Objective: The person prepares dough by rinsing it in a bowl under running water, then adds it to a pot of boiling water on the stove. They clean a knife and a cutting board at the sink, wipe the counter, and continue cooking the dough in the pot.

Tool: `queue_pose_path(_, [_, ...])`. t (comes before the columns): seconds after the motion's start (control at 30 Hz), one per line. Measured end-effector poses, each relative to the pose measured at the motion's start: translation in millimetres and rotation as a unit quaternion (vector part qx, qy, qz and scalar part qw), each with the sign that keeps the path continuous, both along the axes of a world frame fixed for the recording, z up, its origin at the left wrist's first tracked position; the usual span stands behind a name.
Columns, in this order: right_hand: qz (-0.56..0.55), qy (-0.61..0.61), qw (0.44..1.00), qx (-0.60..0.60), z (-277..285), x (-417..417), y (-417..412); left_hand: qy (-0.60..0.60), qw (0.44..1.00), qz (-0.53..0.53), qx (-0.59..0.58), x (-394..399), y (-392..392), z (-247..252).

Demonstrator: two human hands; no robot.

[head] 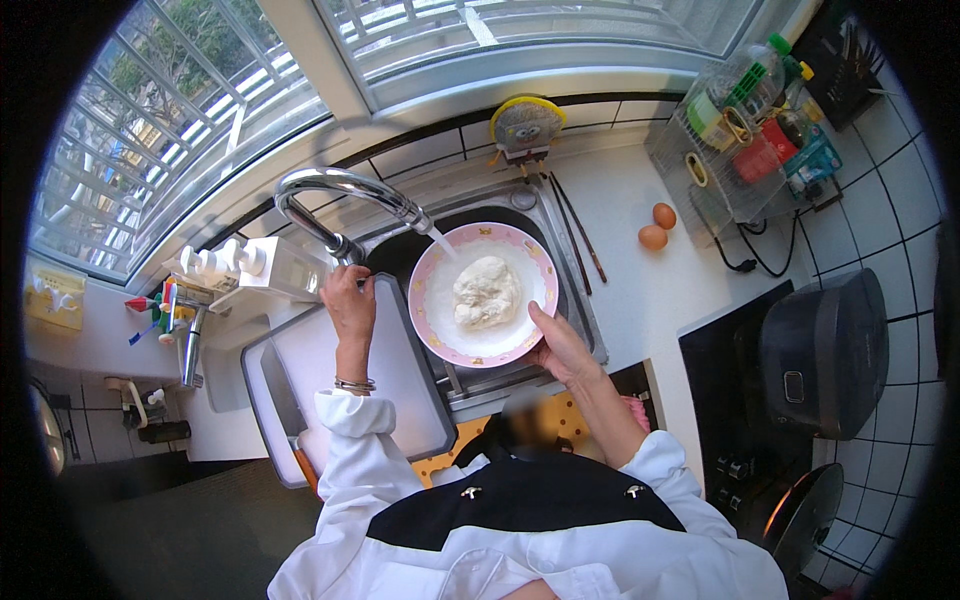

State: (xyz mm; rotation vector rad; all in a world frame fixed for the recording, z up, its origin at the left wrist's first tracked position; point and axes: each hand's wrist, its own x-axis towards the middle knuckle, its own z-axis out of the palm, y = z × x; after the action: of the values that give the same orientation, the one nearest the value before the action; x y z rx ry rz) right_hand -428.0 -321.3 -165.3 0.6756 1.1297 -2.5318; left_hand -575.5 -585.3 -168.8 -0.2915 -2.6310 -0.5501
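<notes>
My right hand (564, 349) grips the lower right rim of a pink-rimmed bowl (424, 315), thumb inside and fingers underneath. A lump of pale dough (487, 292) rests in the bowl, with white around it that could be flour or cloudy water. Water runs from the spout of a chrome gooseneck faucet (352, 180) onto the bowl's upper left. At the faucet's base is my left hand (350, 304), its fingers curled on the base, where the handle is hidden. Beneath the bowl lies a stainless steel sink (589, 330), partly covered by it.
A cutting board (375, 360) with a kitchen knife (281, 390) lies left of the sink. Two chopsticks (577, 232) and two brown eggs (652, 237) are on the right counter. Pump bottles (274, 270) stand behind the board. A rice cooker (821, 356) sits on the stove, right.
</notes>
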Motion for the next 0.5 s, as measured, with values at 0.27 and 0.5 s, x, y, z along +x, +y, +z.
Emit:
queue_pose_path(0.27, [0.022,0.011,1.000,0.003,-2,-4,-1,0.005,0.998,-0.019,-0.061,-6,-7,9])
queue_pose_path(0.5, [0.031,0.020,0.999,0.002,-7,-3,3,0.025,0.995,-0.035,-0.091,-16,-11,6])
